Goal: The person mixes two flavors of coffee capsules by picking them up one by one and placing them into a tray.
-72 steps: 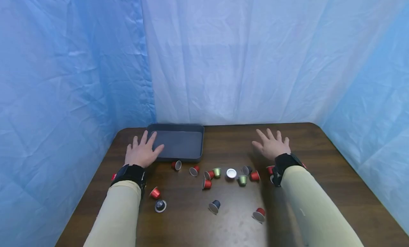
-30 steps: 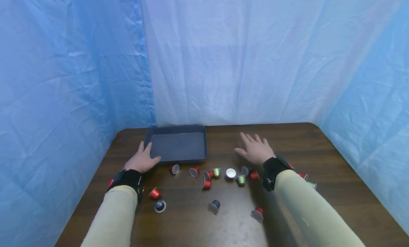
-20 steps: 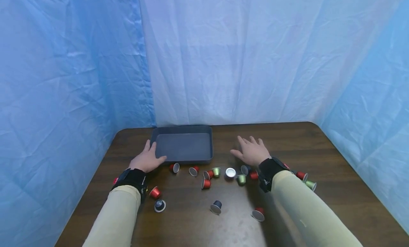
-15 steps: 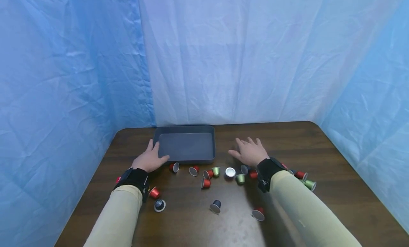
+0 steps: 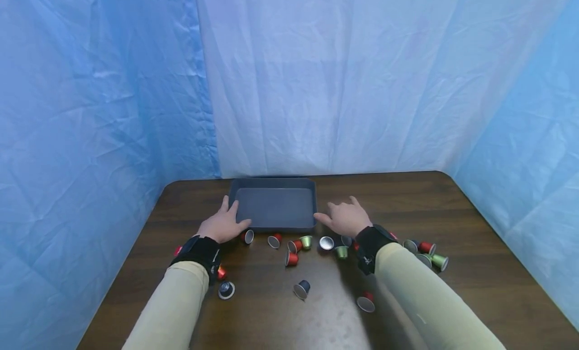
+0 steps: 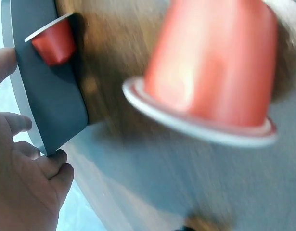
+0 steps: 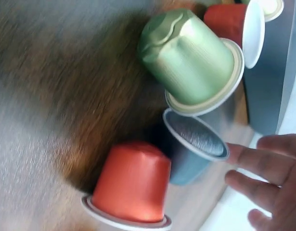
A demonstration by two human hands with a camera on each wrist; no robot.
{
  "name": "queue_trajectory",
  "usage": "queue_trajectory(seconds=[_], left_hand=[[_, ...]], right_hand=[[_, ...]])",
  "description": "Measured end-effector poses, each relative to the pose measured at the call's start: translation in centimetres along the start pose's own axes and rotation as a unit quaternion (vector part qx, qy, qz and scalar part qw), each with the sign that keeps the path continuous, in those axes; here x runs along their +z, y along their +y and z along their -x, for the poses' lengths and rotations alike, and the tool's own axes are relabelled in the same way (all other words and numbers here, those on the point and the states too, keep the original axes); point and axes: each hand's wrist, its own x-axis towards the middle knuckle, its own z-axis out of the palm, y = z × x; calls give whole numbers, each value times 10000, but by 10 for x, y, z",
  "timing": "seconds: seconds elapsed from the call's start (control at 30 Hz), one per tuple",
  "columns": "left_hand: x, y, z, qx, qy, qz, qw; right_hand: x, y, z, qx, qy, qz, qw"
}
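A dark grey rectangular tray [image 5: 277,209] lies at the back of the table. At its left end is my left hand [image 5: 220,227], fingers spread, thumb along the front left corner. In the left wrist view, that hand's fingertips meet the tray wall [image 6: 42,103], with a red coffee capsule [image 6: 56,45] beside it. My right hand [image 5: 348,219] hovers off the tray's right end, thumb reaching toward the front right corner, other fingers partly bent, holding nothing. In the right wrist view, its fingertips overlap the rim of a dark capsule [image 7: 193,144], near a green capsule [image 7: 191,62] and a red one [image 7: 133,180].
Several red, green, dark and silver capsules lie scattered before the tray, among them a silver-topped one [image 5: 326,243] and a dark one [image 5: 301,288]. More, including a green one [image 5: 440,262], sit beyond my right forearm. Blue sheeting [image 5: 280,88] encloses the table [image 5: 398,186].
The tray has slid to the right along the table, with my left hand moving along at its left end. My right hand has moved left toward the tray, its fingers bending more.
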Motion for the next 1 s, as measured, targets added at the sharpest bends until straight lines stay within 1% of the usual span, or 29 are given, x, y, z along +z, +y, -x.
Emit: queue_trajectory(seconds=[0.13, 0.27, 0.4, 0.5, 0.6, 0.73, 0.83, 1.0], left_hand=[[3, 6, -3, 75, -29, -4, 10000], [7, 11, -6, 146, -55, 0, 9999], [9, 16, -6, 165, -72, -47, 9998], [9, 18, -5, 195, -25, -92, 9998], [8, 21, -4, 275, 113, -171, 9994], [8, 21, -4, 335, 458, -206, 9982], [7, 19, -6, 269, 704, -86, 9971], [7, 17, -7, 47, 899, 59, 9959]], right_hand=[[1, -4, 0, -106, 91, 13, 9999], [4, -6, -3, -178, 202, 190, 9995], [9, -3, -7, -112, 352, 414, 9985], [13, 0, -9, 27, 416, 543, 9977], [14, 1, -10, 120, 358, 541, 9978], [12, -1, -7, 201, 228, 402, 9987], [12, -2, -5, 258, 211, 331, 9989], [13, -2, -5, 332, 121, 270, 9990]])
